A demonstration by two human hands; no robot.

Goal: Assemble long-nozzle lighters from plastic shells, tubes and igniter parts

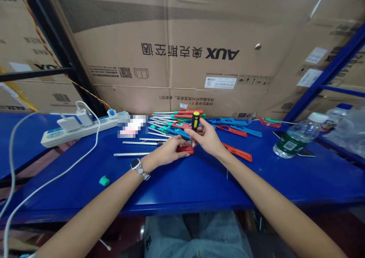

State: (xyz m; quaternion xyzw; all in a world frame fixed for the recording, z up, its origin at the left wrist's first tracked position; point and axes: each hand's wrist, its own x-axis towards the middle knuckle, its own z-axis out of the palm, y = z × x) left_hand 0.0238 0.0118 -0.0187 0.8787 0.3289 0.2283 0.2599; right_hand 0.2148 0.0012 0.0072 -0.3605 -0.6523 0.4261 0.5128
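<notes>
My right hand [209, 139] grips a screwdriver [195, 122] with a black and yellow handle, held upright with its shaft pointing down. Below it, my left hand [170, 151] is closed around a red plastic handle [186, 150] on the blue table. A long metal tube [131, 154] sticks out leftward from under the left hand and seems to belong to that handle. The screwdriver's tip meets the red handle or is just above it; my fingers hide the exact spot. Behind both hands lies a pile of metal tubes with red, green and blue handles [188, 114].
Right of my hands lie an orange-red handle shell [238, 152] and blue handle shells [245, 127]. A water bottle [296, 138] stands at the right. On the left are a power strip [85, 127] with cables and a small green piece [104, 181]. Large cardboard [182, 30] rises behind.
</notes>
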